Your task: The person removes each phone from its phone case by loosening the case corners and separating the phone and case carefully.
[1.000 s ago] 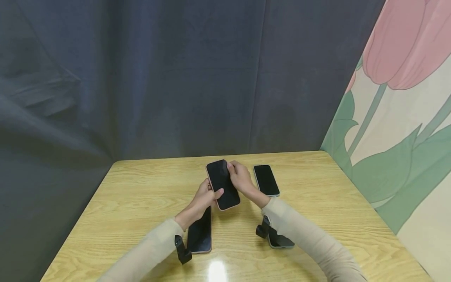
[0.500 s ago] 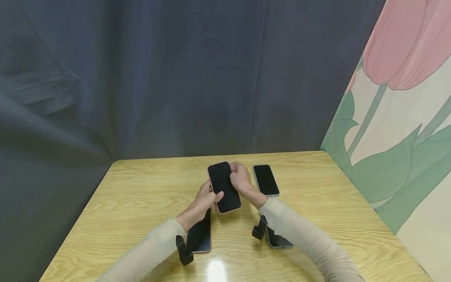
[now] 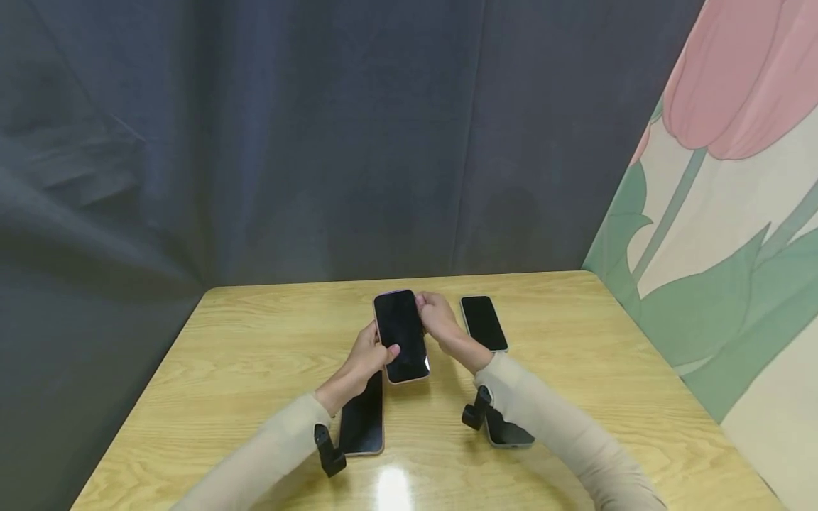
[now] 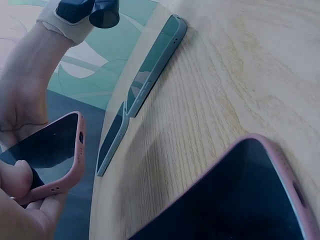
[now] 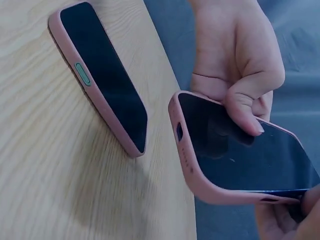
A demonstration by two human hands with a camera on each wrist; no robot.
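A phone [image 3: 401,337] in a pink case is held above the table, its dark screen facing up. My left hand [image 3: 366,356] grips its left side, thumb over the screen and fingers behind. At the upper right edge my right hand [image 3: 441,323] pinches the phone. In the right wrist view, a bluish strip shows between the screen and the pink case rim [image 5: 220,194] near the right fingers. The right fingertips are partly cut off there. Below the left hand lies a second pink-cased phone [image 3: 363,420], screen up.
Two phones in pale blue-green cases lie on the right of the wooden table [image 3: 268,355]: one farther back [image 3: 483,323], one nearer [image 3: 508,431], partly covered by the right sleeve. A dark curtain [image 3: 332,142] hangs behind the table. A flower-painted wall [image 3: 722,284] stands right.
The held phone has turned slightly, its lower end swinging left. A thin bluish-purple edge now shows along its top. Both hands stay on it, and the phones on the table have not moved.
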